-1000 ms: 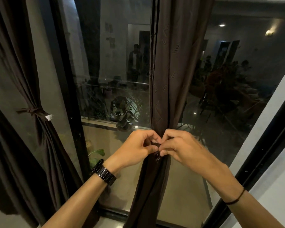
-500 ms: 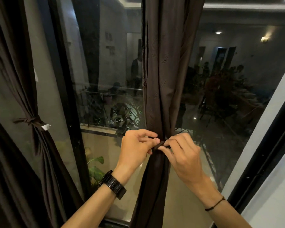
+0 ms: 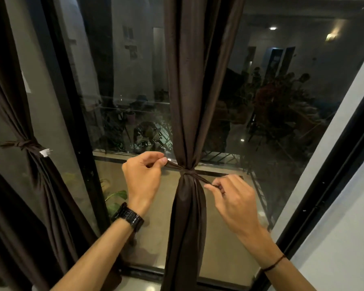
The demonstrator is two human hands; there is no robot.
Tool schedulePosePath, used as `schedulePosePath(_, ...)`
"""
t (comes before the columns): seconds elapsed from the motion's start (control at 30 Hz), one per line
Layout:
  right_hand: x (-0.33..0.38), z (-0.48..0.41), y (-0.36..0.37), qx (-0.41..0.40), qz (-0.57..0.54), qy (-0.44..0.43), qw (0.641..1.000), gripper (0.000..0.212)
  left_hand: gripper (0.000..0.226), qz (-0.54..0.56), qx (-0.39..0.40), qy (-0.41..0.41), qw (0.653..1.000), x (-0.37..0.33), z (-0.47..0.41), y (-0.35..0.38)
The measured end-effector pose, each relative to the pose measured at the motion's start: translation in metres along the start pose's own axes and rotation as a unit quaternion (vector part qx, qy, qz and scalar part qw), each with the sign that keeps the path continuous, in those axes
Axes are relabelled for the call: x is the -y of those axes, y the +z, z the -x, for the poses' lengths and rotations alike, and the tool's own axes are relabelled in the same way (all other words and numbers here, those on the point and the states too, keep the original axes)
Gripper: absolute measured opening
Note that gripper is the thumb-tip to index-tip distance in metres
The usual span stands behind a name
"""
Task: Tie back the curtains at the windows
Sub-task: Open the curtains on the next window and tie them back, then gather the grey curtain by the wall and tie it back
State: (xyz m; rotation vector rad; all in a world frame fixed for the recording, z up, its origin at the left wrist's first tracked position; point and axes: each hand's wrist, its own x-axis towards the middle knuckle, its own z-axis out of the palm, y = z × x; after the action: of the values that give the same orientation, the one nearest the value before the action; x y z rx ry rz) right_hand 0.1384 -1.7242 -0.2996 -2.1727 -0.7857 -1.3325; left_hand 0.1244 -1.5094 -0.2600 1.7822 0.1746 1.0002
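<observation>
- I see the curtain (image 3: 198, 80) — dark brown — hanging before the window (image 3: 282, 114), cinched narrow by a knotted tie (image 3: 187, 172).
- Left hand (image 3: 142, 179) pinches the tie's left end, drawn taut.
- Right hand (image 3: 235, 202) pinches the right end.

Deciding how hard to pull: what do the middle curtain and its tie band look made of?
The middle curtain looks like dark brown cloth, probably synthetic, with a soft sheen along its folds. The tie band seems the same thin cloth; it cinches into a small tight knot.
</observation>
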Motion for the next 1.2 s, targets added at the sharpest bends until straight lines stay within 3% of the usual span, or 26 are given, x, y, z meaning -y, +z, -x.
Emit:
schedulePosePath(0.1, -0.005, -0.004, -0.004, 0.043, -0.016, 0.035, 0.998, 0.020, 0.017, -0.084, 0.018, 0.135, 0.987, 0.003, 0.006, 0.003)
schedulePosePath(0.17, -0.008, -0.015, -0.009, 0.097, 0.002, 0.037, 0.995, 0.032, 0.017, -0.166, 0.006, 0.254, 0.953, 0.000, 0.006, 0.005)
schedulePosePath(0.27, -0.001, -0.029, -0.016, 0.160, 0.080, 0.006, 0.984, 0.066, 0.038, -0.237, -0.005, 0.361, 0.902, -0.009, 0.000, 0.007)
schedulePosePath(0.4, -0.001, -0.036, -0.029, 0.166, 0.141, 0.034, 0.975, 0.072, 0.057, -0.274, 0.046, 0.475, 0.835, -0.030, 0.005, 0.028)
schedulePosePath(0.5, -0.011, -0.042, -0.053, 0.145, 0.197, 0.068, 0.967, 0.073, 0.065, -0.279, 0.082, 0.494, 0.819, -0.049, 0.008, 0.053)
schedulePosePath(0.73, -0.057, -0.061, -0.161, 0.083, 0.345, 0.143, 0.924, 0.078, 0.071, -0.211, 0.092, 0.498, 0.836, -0.126, 0.020, 0.139)
schedulePosePath(0.87, -0.096, -0.049, -0.243, 0.049, 0.428, 0.196, 0.881, 0.078, 0.075, -0.144, 0.122, 0.534, 0.824, -0.183, 0.060, 0.200)
schedulePosePath(1.2, -0.180, 0.044, -0.498, 0.009, 0.613, 0.298, 0.732, 0.078, 0.077, 0.027, 0.195, 0.581, 0.789, -0.340, 0.233, 0.358)
